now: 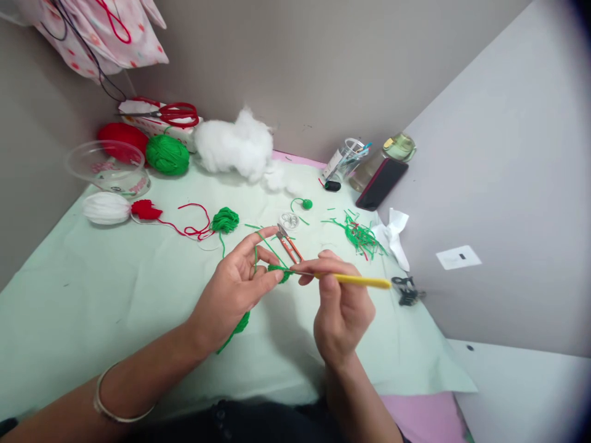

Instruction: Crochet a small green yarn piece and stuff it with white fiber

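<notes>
Green crochet [286, 277] was held above a pale cloth [161, 289], grey walls [300, 67] beyond.
Left to right on the cloth lay a white bundle [107, 208], green yarn [225, 219], orange snips [289, 247] and green scraps [359, 235]; the left hand [235, 277] pinched the crochet between thumb and finger, a strand [276, 250] over its raised index; the right hand's [344, 307] fingers closed round a yellow hook [360, 280].

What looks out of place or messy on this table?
The loose green yarn scraps toward the right look untidy: they lie strewn beside a crumpled white tissue rather than gathered up. Nothing looks clearly damaged.
</notes>
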Tool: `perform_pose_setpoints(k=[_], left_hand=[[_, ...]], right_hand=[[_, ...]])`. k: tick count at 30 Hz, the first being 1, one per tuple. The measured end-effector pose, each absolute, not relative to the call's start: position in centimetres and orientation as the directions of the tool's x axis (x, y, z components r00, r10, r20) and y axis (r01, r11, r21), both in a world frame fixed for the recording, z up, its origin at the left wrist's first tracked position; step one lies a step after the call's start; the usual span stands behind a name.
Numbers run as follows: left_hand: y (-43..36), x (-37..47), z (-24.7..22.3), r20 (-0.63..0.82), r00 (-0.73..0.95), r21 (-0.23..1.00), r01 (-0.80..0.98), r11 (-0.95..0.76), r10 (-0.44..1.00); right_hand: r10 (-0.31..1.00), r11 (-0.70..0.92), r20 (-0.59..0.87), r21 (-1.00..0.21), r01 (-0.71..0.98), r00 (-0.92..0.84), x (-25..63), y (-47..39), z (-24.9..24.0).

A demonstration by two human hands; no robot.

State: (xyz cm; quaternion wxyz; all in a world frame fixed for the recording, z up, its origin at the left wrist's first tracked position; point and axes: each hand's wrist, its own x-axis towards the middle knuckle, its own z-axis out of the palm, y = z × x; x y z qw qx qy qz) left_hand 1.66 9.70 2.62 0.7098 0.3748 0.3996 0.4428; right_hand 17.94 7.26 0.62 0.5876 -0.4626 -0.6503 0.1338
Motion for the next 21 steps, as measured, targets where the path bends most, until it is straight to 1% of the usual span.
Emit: perform_pose_setpoints(k=[2,4,5,6,7,8,9,11,12,13,15,18,19,21], left_hand=[[9.5,1.8,2.6,-0.21,0.243,0.901,-0.328,0.284,0.947],[9.4,1.9,2.6,-0.223,0.269,0.876,-0.366,0.313,0.937],[9.5,1.9,2.6,-0.248,0.321,0.844,-0.391,0.367,0.914],[9.6,1.9,2.6,-0.282,0.383,0.801,-0.411,0.436,0.88],[9.7,1.8,2.7,-0.315,0.437,0.754,-0.424,0.501,0.843],[9.9,1.7,2.8,-0.339,0.474,0.716,-0.431,0.55,0.813],[10.1,1.6,2.9,-0.354,0.491,0.692,-0.436,0.576,0.796],[10.2,1.4,3.0,-0.352,0.481,0.692,-0.444,0.569,0.803],[10.3,1.3,3.1,-0.343,0.472,0.708,-0.438,0.554,0.812],[10.2,1.3,3.1,-0.336,0.468,0.725,-0.425,0.542,0.817],[10.1,1.3,3.2,-0.327,0.455,0.764,-0.389,0.515,0.828],[9.9,1.7,3.0,-0.298,0.408,0.814,-0.364,0.453,0.863],[9.8,1.8,3.0,-0.288,0.388,0.82,-0.373,0.435,0.875],[9.8,1.9,2.9,-0.293,0.384,0.798,-0.406,0.445,0.876]], right_hand=[[0.677,0.583,0.735,-0.508,0.634,-0.034,18.0,7.1,0.2],[0.604,0.584,0.783,-0.306,0.752,-0.149,18.0,7.0,-0.3],[0.576,0.576,0.799,-0.247,0.78,-0.172,17.9,7.0,-0.5],[0.554,0.575,0.817,-0.235,0.783,-0.161,17.9,7.0,-0.7],[0.551,0.582,0.827,-0.284,0.762,-0.113,17.9,7.0,-0.7],[0.57,0.593,0.821,-0.383,0.708,-0.033,17.9,7.1,-0.6],[0.609,0.601,0.791,-0.506,0.619,0.055,17.9,7.1,-0.4],[0.708,0.58,0.677,-0.719,0.382,0.201,17.8,7.3,0.2],[0.752,0.557,0.618,-0.782,0.279,0.231,17.8,7.4,0.5],[0.784,0.537,0.576,-0.817,0.212,0.231,17.7,7.5,0.7],[0.817,0.519,0.548,-0.834,0.186,0.179,17.5,7.6,1.0],[0.785,0.548,0.606,-0.775,0.316,0.127,17.2,7.6,0.7],[0.753,0.569,0.65,-0.723,0.392,0.106,17.2,7.5,0.5],[0.663,0.603,0.748,-0.554,0.575,0.026,17.2,7.3,0.0]])
